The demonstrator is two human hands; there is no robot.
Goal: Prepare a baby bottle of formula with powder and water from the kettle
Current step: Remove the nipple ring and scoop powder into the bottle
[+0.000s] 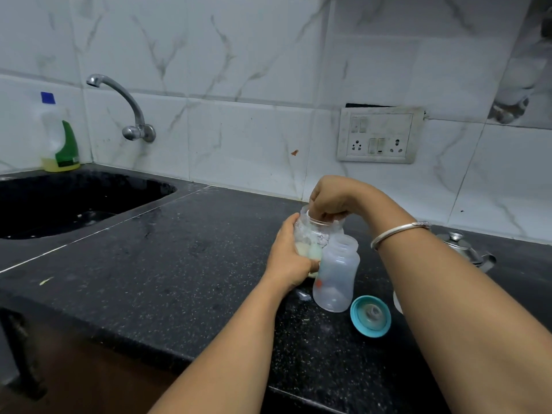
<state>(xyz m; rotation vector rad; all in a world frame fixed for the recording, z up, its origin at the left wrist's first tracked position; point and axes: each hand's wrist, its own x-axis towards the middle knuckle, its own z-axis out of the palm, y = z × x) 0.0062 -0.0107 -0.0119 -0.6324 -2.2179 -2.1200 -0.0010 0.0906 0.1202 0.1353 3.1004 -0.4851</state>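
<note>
Powder stage here: the left hand (pixel 288 258) wraps the side of the clear powder jar (pixel 310 237) and steadies it on the dark surface (pixel 179 264), while the right hand (pixel 331 201) dips its fingers into the jar's mouth, pinched on something I can't make out, probably a scoop. The open baby bottle (pixel 337 279) stands touching the jar, its teal nipple cap (pixel 370 316) lying alongside, the kettle (pixel 466 249) behind the right forearm. Next up, I'd say: lift powder across into that narrow neck without spilling.
</note>
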